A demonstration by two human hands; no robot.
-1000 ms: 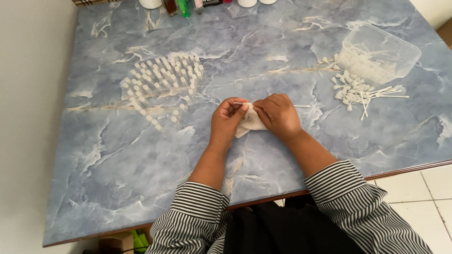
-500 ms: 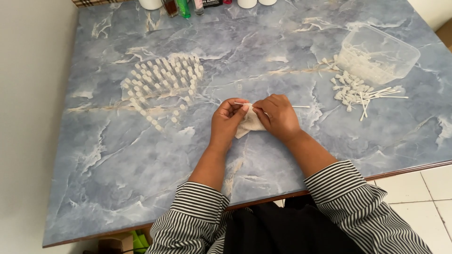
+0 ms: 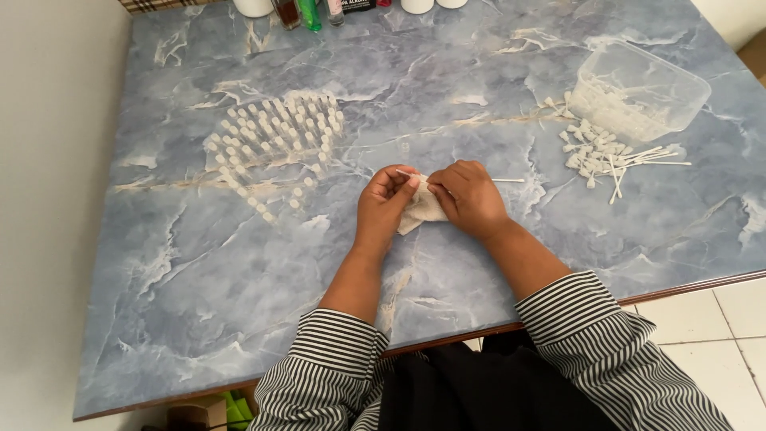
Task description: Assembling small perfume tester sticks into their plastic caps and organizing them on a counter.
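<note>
1. Wad of white cotton [image 3: 420,211]: lies near the middle of the blue marbled surface [image 3: 199,279], pinched between both hands; a thin white stick [image 3: 507,180] runs through the grip, its end showing to the right of the right hand
2. Left hand [image 3: 384,199]: fingers curled shut on the left edge of the cotton, fingertips meeting those of the other hand
3. Right hand [image 3: 469,194]: closed over the right side of the cotton and the stick, knuckles up
4. Change from half a second ago: hands, cotton and stick sit in the same spot and the same pinch; no shift can be made out
5. Cluster of small white cotton-tipped pieces [image 3: 275,144]: stands in rows to the upper left of the hands, well apart from them
6. Loose pile of white swab sticks [image 3: 610,156]: lies to the right, just beside a clear plastic tub [image 3: 642,92] tipped on its side
7. Row of small bottles and white containers [image 3: 311,12]: along the far edge; one green, others white, labels too small to tell
8. Striped sleeves [image 3: 335,359]: at the near edge
</note>
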